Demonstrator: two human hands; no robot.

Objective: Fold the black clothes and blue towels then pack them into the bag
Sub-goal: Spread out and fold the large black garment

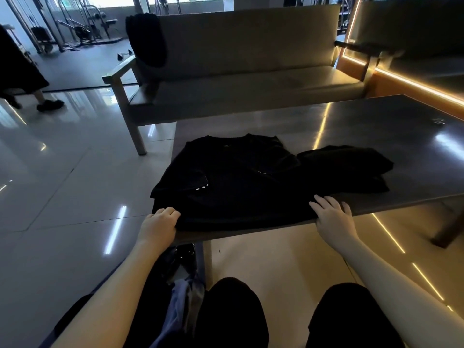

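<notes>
A black T-shirt point(233, 179) lies spread on the dark table point(376, 126), both sleeves folded inward, its hem at the near edge. My left hand point(160, 224) grips the hem's left corner with curled fingers. At the hem's right corner, my right hand point(331, 214) rests flat with straight fingers. A second black garment point(346, 169) lies crumpled to the right of the shirt. Blue-grey cloth point(183, 295), perhaps a towel, sits beside my left knee under the table edge; a glossy black object point(184, 257) above it may be the bag.
A grey bench sofa point(246, 79) stands behind the table with a black cloth point(147, 38) draped over its back. A person's legs point(37, 96) show at far left on the glossy floor. A small object point(438, 121) lies at the table's far right.
</notes>
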